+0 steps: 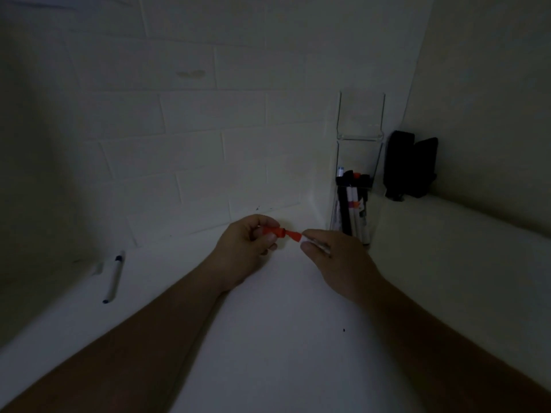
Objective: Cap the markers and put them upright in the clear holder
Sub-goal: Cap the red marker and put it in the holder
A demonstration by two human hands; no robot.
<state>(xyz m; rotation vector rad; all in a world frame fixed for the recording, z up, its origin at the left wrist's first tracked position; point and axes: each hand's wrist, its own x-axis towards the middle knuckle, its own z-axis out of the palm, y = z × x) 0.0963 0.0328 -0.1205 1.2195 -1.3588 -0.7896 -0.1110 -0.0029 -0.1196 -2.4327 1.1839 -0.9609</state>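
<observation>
My left hand (249, 244) pinches an orange cap (272, 231) with its open end facing right. My right hand (334, 254) grips a white marker (310, 241) whose orange tip end (293, 235) points at the cap; the tip is at or just inside the cap's mouth. Both hands hover over the white counter, left of the clear holder (353, 210). The holder stands at the wall and has several capped markers upright inside. A blue-capped white marker (113, 278) lies flat on the counter at the far left.
A tall clear acrylic stand (360, 120) rises behind the holder against the tiled wall. A black object (410, 165) leans in the right corner on a raised ledge (465, 231). The scene is dim.
</observation>
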